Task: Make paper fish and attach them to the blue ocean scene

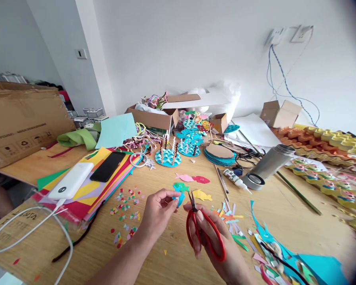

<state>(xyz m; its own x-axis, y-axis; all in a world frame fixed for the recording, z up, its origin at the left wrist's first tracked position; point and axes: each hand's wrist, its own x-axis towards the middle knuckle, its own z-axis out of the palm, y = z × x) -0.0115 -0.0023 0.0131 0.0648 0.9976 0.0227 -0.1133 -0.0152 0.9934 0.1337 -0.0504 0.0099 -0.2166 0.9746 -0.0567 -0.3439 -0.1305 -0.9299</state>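
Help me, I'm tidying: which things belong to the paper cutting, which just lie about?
Probably the job's:
- red-handled metal scissors
- small blue paper piece
- flat yellow paper fish

Probably lying about:
- black rectangular phone
- white rectangular power bank
- silver cylindrical flask

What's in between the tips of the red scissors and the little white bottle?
In the head view, first comes the yellow paper fish, then a thin stick and a dark pen lying close together.
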